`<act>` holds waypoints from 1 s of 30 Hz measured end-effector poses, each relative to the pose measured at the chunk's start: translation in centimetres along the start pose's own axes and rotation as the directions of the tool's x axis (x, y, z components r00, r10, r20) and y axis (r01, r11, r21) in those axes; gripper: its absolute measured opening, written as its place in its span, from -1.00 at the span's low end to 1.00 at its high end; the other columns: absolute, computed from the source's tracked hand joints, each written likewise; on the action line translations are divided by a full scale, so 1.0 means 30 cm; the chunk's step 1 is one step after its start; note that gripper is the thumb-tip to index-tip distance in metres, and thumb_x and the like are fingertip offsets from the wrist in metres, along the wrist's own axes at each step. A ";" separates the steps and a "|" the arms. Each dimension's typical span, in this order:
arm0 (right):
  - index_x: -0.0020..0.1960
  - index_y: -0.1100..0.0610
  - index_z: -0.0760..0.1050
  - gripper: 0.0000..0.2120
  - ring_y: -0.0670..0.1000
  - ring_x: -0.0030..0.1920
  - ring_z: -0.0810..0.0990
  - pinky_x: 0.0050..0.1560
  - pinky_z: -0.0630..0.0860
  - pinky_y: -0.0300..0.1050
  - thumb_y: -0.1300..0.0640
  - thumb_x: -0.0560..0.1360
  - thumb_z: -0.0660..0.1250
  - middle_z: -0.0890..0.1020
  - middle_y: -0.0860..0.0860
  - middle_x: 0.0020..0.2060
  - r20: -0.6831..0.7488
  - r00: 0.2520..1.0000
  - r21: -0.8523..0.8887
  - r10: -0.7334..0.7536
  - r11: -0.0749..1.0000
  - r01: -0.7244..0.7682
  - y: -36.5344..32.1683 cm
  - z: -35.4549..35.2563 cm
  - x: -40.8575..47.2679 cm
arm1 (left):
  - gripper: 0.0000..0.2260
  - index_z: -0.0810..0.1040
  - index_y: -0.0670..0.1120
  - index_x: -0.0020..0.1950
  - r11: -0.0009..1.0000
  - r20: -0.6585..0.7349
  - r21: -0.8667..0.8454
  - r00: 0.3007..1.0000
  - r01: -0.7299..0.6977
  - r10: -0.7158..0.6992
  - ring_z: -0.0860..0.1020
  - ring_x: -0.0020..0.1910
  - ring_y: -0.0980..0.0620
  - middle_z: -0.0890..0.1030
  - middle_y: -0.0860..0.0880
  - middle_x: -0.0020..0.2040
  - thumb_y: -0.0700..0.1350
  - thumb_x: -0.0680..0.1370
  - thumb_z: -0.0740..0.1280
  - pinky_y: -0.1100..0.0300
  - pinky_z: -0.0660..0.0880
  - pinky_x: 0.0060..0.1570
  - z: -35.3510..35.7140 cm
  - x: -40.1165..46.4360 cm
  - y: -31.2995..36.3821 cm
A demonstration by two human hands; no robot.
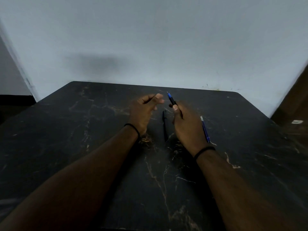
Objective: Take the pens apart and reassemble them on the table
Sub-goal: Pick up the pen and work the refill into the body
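My right hand (186, 124) grips a black pen (171, 99) whose blue tip points up and away from me. My left hand (146, 108) hovers just left of that tip with loosely curled fingers, and I cannot make out anything between them. A black pen part (165, 125) lies on the dark marble table (83, 139) between my two hands. A blue refill with a pale end (205, 130) lies on the table just right of my right hand.
A pale wall stands right behind the table's far edge. A brown wooden piece (293, 104) rises at the right, with a small white item (296, 121) near the table's right edge.
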State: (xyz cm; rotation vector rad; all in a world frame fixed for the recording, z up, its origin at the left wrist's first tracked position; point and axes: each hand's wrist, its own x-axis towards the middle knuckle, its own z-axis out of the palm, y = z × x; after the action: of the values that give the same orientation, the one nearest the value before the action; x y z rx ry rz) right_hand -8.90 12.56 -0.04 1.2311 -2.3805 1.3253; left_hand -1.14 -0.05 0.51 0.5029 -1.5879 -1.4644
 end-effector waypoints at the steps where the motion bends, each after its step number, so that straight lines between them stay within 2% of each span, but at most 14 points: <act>1: 0.13 -0.10 0.49 -0.71 -0.04 -0.17 0.57 -0.11 0.52 -0.01 -0.11 0.68 0.01 0.54 -0.12 -0.24 0.010 1.000 0.000 0.002 1.000 -0.002 -0.005 -0.001 -0.003 | -0.80 0.66 -0.21 0.08 1.000 -0.003 0.001 1.000 -0.018 0.018 0.58 -0.25 0.20 0.71 -0.10 -0.08 -0.11 0.55 0.38 0.40 0.45 -0.26 0.006 -0.004 0.005; 3: 0.13 -0.07 0.49 -0.69 -0.02 -0.17 0.58 -0.10 0.53 0.01 -0.10 0.69 0.00 0.54 -0.09 -0.26 0.032 0.999 -0.008 0.000 1.000 0.001 -0.018 -0.007 -0.010 | -0.78 0.64 -0.23 0.13 0.999 -0.009 -0.004 0.999 -0.043 0.043 0.64 -0.09 0.17 0.70 -0.13 -0.01 -0.14 0.55 0.38 0.45 0.48 -0.16 0.009 -0.006 0.009; 4: 0.11 -0.04 0.50 -0.69 -0.02 -0.18 0.57 -0.12 0.52 0.00 -0.09 0.69 0.00 0.55 -0.08 -0.26 0.041 0.999 -0.014 -0.004 1.000 0.005 -0.025 -0.011 -0.013 | -0.77 0.64 -0.23 0.14 0.999 -0.011 -0.001 0.999 -0.047 0.047 0.63 -0.09 0.18 0.70 -0.13 0.01 -0.14 0.56 0.38 0.44 0.49 -0.16 0.008 -0.005 0.010; 6: 0.06 0.02 0.49 -0.68 -0.01 -0.20 0.55 -0.15 0.48 -0.02 -0.07 0.69 0.01 0.55 -0.05 -0.26 0.068 0.998 -0.010 0.012 1.000 -0.011 -0.037 -0.017 -0.017 | -0.78 0.65 -0.18 0.14 1.000 0.012 -0.004 1.000 -0.021 0.021 0.57 -0.23 0.25 0.71 -0.10 0.01 -0.11 0.57 0.35 0.38 0.45 -0.25 0.004 -0.004 0.013; 8: 0.01 0.05 0.50 -0.68 -0.02 -0.21 0.53 -0.19 0.42 -0.05 -0.04 0.70 0.02 0.55 -0.02 -0.25 0.099 0.993 0.039 0.055 0.997 -0.060 -0.049 -0.023 -0.020 | -0.77 0.65 -0.15 0.16 0.997 0.113 -0.064 0.993 0.046 -0.038 0.51 -0.27 0.18 0.71 -0.11 0.04 -0.08 0.60 0.31 0.29 0.39 -0.28 -0.002 -0.002 0.012; 12: -0.03 0.19 0.54 -0.65 -0.02 -0.22 0.52 -0.26 0.34 -0.14 0.04 0.70 0.06 0.60 0.07 -0.20 0.119 0.986 0.210 0.113 0.968 -0.136 -0.077 -0.034 -0.027 | -0.76 0.60 -0.19 0.20 0.967 0.329 -0.212 0.942 0.140 -0.065 0.62 0.02 -0.06 0.66 -0.19 0.15 -0.12 0.62 0.25 0.16 0.52 -0.06 -0.008 -0.005 0.017; 13: -0.03 0.21 0.54 -0.65 -0.04 -0.26 0.50 -0.28 0.34 -0.16 0.05 0.70 0.07 0.60 0.07 -0.22 0.138 0.983 0.271 0.125 0.950 -0.158 -0.082 -0.032 -0.028 | -0.75 0.58 -0.22 0.21 0.949 0.369 -0.266 0.928 0.167 -0.060 0.62 0.08 -0.11 0.65 -0.22 0.17 -0.15 0.61 0.25 0.14 0.56 -0.07 -0.009 -0.006 0.020; 15: -0.02 0.15 0.56 -0.66 -0.12 -0.39 0.44 -0.36 0.33 -0.23 0.05 0.70 0.07 0.57 0.02 -0.30 0.215 0.964 0.407 0.153 0.884 -0.231 -0.085 -0.028 -0.029 | -0.75 0.55 -0.25 0.24 0.913 0.423 -0.341 0.904 0.224 -0.063 0.63 0.09 -0.10 0.63 -0.23 0.19 -0.21 0.61 0.22 0.18 0.58 -0.22 -0.015 -0.007 0.025; 17: 0.03 0.14 0.56 -0.68 -0.17 -0.50 0.36 -0.48 0.27 -0.30 0.03 0.71 0.07 0.52 -0.02 -0.36 0.332 0.929 0.546 0.161 0.770 -0.329 -0.085 -0.030 -0.028 | -0.75 0.53 -0.27 0.26 0.892 0.463 -0.367 0.884 0.263 -0.070 0.65 0.04 -0.05 0.63 -0.22 0.19 -0.25 0.63 0.18 0.21 0.56 -0.32 -0.019 -0.011 0.032; 19: 0.06 0.16 0.54 -0.69 -0.16 -0.54 0.26 -0.55 0.16 -0.30 0.03 0.71 0.08 0.48 -0.03 -0.38 0.452 0.881 0.643 0.140 0.633 -0.430 -0.083 -0.036 -0.024 | -0.73 0.47 -0.31 0.30 0.877 0.499 -0.385 0.864 0.288 -0.065 0.67 -0.12 0.03 0.61 -0.23 0.21 -0.26 0.64 0.13 0.22 0.55 -0.35 -0.020 -0.016 0.044; 22: 0.05 0.16 0.54 -0.70 -0.15 -0.53 0.21 -0.58 0.09 -0.33 0.04 0.70 0.09 0.47 -0.02 -0.39 0.566 0.819 0.699 0.093 0.474 -0.536 -0.076 -0.041 -0.015 | -0.70 0.40 -0.35 0.34 0.848 0.541 -0.408 0.838 0.338 -0.074 0.54 -0.39 0.19 0.51 -0.30 0.29 -0.26 0.66 0.08 0.27 0.54 -0.32 -0.023 -0.016 0.055; 25: 0.01 0.16 0.55 -0.70 -0.15 -0.53 0.19 -0.58 0.07 -0.34 0.03 0.70 0.11 0.45 -0.02 -0.40 0.617 0.784 0.698 0.072 0.410 -0.587 -0.071 -0.042 -0.010 | -0.74 0.51 -0.26 0.24 0.838 0.557 -0.414 0.827 0.355 -0.075 0.41 -0.44 0.18 0.61 -0.23 0.22 -0.24 0.65 0.11 0.25 0.55 -0.29 -0.027 -0.008 0.047; 27: -0.04 0.13 0.51 -0.71 -0.16 -0.54 0.18 -0.58 0.06 -0.35 0.01 0.69 0.11 0.40 -0.04 -0.43 0.618 0.783 0.690 0.071 0.428 -0.583 -0.071 -0.042 -0.010 | -0.77 0.59 -0.18 0.07 0.844 0.505 -0.422 0.859 0.330 -0.084 0.47 -0.38 0.14 0.69 -0.15 0.06 -0.26 0.64 0.12 0.26 0.54 -0.29 -0.024 -0.011 0.042; 30: -0.09 0.09 0.44 -0.72 -0.16 -0.55 0.13 -0.59 0.05 -0.35 -0.02 0.69 0.11 0.33 -0.07 -0.47 0.595 0.801 0.685 0.070 0.477 -0.551 -0.076 -0.039 -0.008 | -0.75 0.58 -0.14 -0.05 0.848 0.466 -0.452 0.884 0.278 -0.041 0.59 0.01 0.01 0.72 -0.10 -0.12 -0.28 0.64 0.12 0.31 0.51 -0.28 -0.015 -0.020 0.048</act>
State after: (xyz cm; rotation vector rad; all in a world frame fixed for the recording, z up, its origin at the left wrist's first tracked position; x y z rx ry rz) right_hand -7.38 12.98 2.00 1.4746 -2.3720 2.8661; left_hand -0.09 0.49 1.62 -0.0160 -1.4165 -2.1623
